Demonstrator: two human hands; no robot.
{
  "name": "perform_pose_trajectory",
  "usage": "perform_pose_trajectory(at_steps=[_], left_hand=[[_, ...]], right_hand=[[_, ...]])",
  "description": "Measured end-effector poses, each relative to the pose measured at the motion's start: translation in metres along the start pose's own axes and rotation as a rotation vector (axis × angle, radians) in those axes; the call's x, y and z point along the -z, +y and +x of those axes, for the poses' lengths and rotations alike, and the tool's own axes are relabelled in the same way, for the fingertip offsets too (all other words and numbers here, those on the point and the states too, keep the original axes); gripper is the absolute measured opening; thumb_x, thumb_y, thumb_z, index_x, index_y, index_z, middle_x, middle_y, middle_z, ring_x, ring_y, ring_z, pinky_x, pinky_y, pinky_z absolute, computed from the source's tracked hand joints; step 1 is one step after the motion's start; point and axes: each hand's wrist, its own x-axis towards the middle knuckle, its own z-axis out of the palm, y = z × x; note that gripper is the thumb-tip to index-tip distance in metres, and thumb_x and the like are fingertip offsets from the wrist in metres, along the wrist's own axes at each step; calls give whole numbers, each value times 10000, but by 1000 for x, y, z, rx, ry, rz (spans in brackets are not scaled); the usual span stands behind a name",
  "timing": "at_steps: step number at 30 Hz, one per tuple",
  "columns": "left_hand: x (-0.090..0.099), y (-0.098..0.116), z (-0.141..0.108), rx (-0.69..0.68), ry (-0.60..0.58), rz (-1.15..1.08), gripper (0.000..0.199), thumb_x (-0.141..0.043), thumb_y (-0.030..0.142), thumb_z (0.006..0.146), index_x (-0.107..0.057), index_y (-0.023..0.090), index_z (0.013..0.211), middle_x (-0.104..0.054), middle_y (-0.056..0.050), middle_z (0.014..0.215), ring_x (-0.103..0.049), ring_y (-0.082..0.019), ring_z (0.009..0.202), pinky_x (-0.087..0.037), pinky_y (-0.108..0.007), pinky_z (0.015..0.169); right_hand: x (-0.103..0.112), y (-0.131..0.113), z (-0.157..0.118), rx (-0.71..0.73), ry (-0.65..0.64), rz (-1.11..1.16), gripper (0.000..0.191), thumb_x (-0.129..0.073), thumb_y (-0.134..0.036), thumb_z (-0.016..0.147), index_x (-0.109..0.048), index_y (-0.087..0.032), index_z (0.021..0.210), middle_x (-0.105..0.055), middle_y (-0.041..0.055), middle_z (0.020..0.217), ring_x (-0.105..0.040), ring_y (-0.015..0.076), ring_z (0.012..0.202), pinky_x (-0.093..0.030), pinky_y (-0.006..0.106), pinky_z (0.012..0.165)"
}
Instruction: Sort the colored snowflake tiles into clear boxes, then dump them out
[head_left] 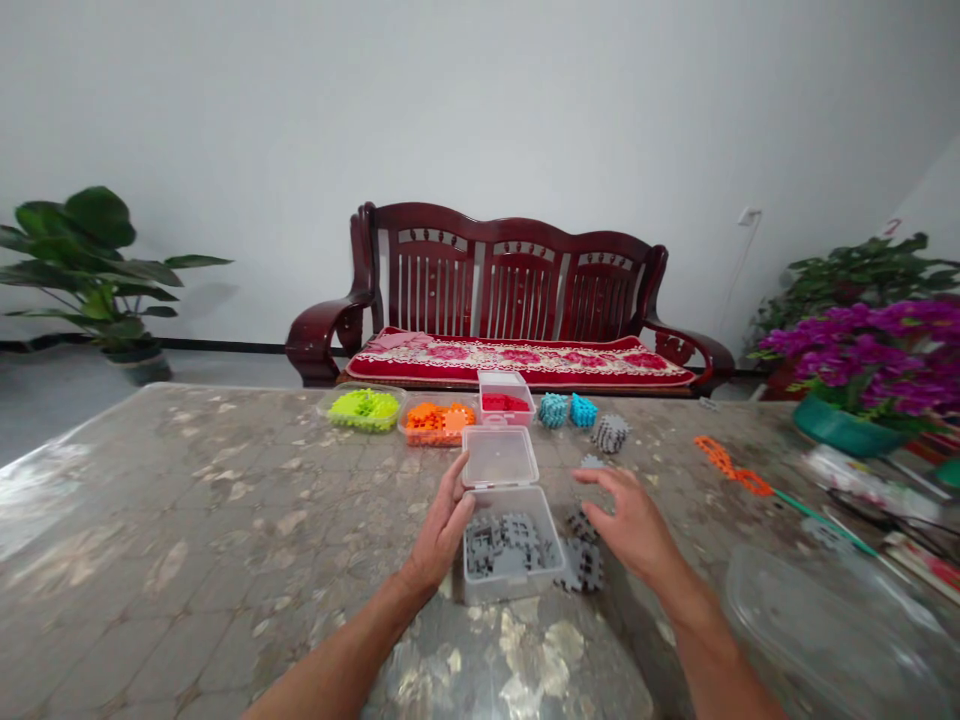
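A clear plastic box (512, 588) with its lid (500, 457) folded open holds many grey toothed pieces (506, 545). My left hand (442, 525) rests at the box's left side, thumb and fingers apart around the hinge corner. Over the table to the right of the lid, my right hand (626, 515) hovers with thumb and forefinger spread and nothing between them. More grey pieces (583, 565) lie beside the box, below that hand. A small grey piece (592, 462) lies just beyond its fingertips.
Behind stand containers of green pieces (364, 408), orange pieces (439, 422) and red pieces (504, 402), plus blue stacks (553, 410) and a grey stack (611, 433). At right are an orange figure (731, 468), a clear lid (825, 620) and a flower pot (851, 428).
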Motion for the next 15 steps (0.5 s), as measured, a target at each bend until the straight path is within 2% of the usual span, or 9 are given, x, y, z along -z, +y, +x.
perform_pose_trajectory(at_steps=[3, 7, 10, 15], left_hand=[[0, 0, 0, 23, -23, -17, 657, -474, 436, 957, -295, 167, 1530, -580, -115, 1384, -565, -278, 1241, -417, -418, 1081], [1, -1, 0, 30, -9, 10, 683, -484, 465, 950, -297, 162, 1532, -567, -124, 1409, -558, -286, 1254, -376, -426, 1116], [1, 0, 0, 33, -3, 0, 692, -502, 482, 939, -321, 168, 1528, -559, -122, 1426, -545, -297, 1275, -393, -418, 1106], [0, 1, 0, 32, 2, -15, 683, -504, 461, 942, -324, 161, 1528, -584, -126, 1391, -545, -298, 1273, -401, -425, 1104]], right_hand=[[0, 22, -5, -139, -54, -110, 394, -544, -198, 782, -699, -210, 1145, -718, 62, 1158, -600, 246, 1119, -432, 378, 1002], [-6, 30, -11, -228, -178, -243, 490, -604, -257, 768, -656, -209, 1252, -704, 82, 1212, -585, 293, 1154, -442, 395, 975], [-10, 27, -14, -250, -220, -321, 539, -633, -304, 767, -626, -194, 1294, -708, 108, 1192, -583, 321, 1143, -444, 410, 948], [-14, 22, -15, -211, -225, -406, 481, -623, -299, 799, -626, -191, 1268, -732, 117, 1103, -616, 306, 1073, -450, 396, 889]])
